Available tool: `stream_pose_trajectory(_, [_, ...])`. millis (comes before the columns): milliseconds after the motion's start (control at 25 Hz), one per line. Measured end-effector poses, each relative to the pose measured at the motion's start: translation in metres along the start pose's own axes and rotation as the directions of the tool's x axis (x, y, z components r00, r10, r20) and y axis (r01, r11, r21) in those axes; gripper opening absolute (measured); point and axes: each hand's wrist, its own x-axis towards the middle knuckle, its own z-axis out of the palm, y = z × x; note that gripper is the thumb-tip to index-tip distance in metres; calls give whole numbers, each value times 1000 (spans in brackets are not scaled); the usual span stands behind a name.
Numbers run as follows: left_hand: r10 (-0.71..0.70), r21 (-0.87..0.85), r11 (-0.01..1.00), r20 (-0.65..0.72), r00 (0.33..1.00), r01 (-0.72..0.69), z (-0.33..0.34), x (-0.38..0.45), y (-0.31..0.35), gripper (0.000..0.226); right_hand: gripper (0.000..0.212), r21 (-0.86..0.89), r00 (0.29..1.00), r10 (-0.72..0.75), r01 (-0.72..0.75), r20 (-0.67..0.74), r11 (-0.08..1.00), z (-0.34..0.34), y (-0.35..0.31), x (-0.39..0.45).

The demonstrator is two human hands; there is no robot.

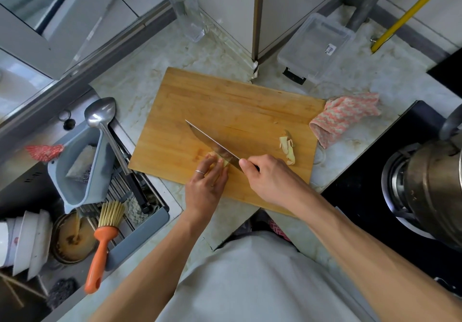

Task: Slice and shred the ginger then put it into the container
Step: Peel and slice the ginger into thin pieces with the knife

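Evidently slicing was underway: the ginger (pixel 217 158) was pinned by the left hand (pixel 206 184), fingers curled, at lower centre, while the knife (pixel 212 144) was gripped by the right hand (pixel 270 179). Further even cuts were judged necessary before anything was moved to the container (pixel 316 49) at upper right.

Ringed left hand (pixel 206 184), pale apron (pixel 250 284)
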Motion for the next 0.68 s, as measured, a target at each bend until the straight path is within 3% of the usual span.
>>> stream_pose_trajectory(680, [-29, -17, 999, -9, 1000, 29, 3, -2, 2, 23, 49, -3, 999, -51, 51, 6, 999, 7, 4, 17])
